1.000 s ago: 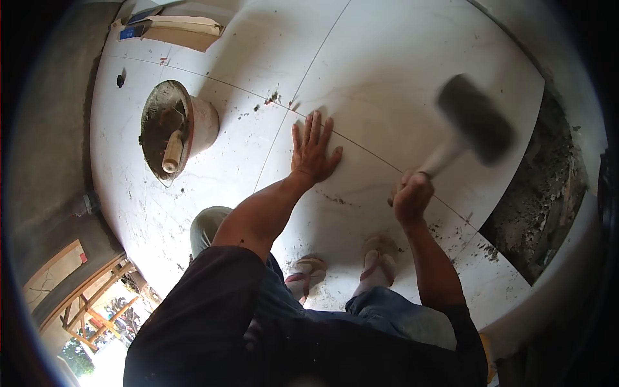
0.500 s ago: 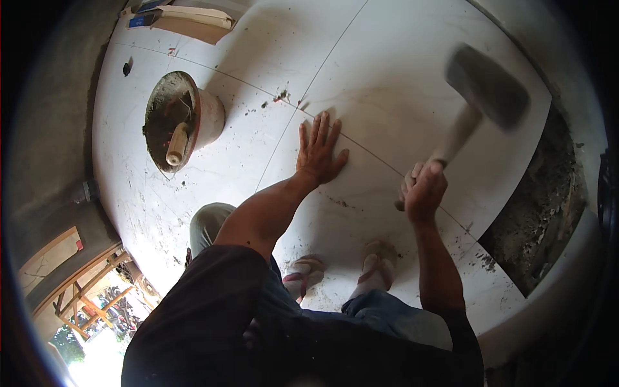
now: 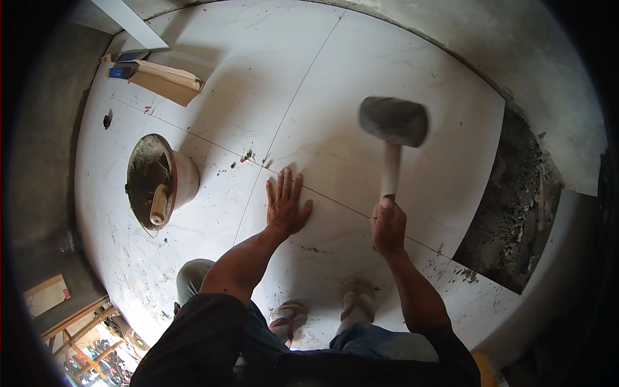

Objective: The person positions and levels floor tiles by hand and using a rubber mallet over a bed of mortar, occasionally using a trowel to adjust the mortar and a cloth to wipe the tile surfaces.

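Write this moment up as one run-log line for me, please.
Left hand: palm-down on white tile | Right hand: gripping dark-headed mallet by handle | Bucket: at left, wooden-handled tool inside

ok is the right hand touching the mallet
Touching: the head view shows the right hand wrapped around the handle of the mallet.

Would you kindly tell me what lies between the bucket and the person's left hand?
Between bucket and left hand, the head view shows white tile crossed by a thin seam; small crumbs lie slightly farther forward.
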Available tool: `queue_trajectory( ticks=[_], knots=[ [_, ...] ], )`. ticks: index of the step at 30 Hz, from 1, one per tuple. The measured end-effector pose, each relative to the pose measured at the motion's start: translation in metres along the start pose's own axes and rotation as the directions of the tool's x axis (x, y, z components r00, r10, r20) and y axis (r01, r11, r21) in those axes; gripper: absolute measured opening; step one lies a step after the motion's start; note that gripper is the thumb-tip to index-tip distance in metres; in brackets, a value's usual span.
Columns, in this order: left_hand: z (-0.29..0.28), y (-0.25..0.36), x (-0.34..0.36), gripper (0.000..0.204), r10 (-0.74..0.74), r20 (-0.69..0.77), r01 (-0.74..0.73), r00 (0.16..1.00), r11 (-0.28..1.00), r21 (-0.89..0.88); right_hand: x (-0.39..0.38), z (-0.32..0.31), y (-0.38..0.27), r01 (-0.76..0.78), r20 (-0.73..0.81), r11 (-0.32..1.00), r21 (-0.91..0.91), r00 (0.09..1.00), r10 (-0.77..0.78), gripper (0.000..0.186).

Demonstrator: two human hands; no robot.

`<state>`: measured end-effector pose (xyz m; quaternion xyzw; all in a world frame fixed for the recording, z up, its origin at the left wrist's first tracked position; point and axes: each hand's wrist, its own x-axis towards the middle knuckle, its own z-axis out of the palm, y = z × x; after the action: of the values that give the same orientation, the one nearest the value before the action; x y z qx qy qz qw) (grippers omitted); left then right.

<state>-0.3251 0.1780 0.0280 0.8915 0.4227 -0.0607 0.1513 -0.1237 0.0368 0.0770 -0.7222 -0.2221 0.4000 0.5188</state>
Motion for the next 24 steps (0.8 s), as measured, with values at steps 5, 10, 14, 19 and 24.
queue_trajectory(
  ticks=[5, 10, 14, 19, 24],
  knots=[
    [-0.002, 0.006, 0.011, 0.077, 0.013, 0.008, -0.013, 1.000, 1.000, 0.005, 0.002, -0.010, 0.033, -0.012, -0.028, 0.957, -0.289, 1.000, 0.004, 0.054],
    [0.016, 0.012, 0.023, 0.077, 0.046, -0.087, -0.041, 0.995, 0.998, 0.056, 0.007, -0.021, -0.003, -0.076, -0.067, 0.953, 0.294, 0.993, 0.100, 0.056],
    [-0.008, 0.044, 0.135, 0.077, -0.130, -0.148, 0.136, 0.980, 0.990, 0.037, 0.035, -0.029, 0.030, -0.269, 0.033, 0.946, -0.182, 0.960, 0.279, 0.057],
    [-0.030, 0.045, 0.207, 0.078, -0.165, -0.103, 0.170, 0.981, 0.985, 0.041, 0.047, -0.036, -0.018, -0.015, -0.219, 0.924, 0.382, 0.970, 0.106, 0.059],
    [-0.051, 0.036, 0.228, 0.080, -0.195, 0.010, 0.192, 0.981, 0.975, 0.110, 0.080, -0.059, 0.005, -0.164, -0.135, 0.984, -0.069, 0.979, 0.153, 0.053]
  ],
)
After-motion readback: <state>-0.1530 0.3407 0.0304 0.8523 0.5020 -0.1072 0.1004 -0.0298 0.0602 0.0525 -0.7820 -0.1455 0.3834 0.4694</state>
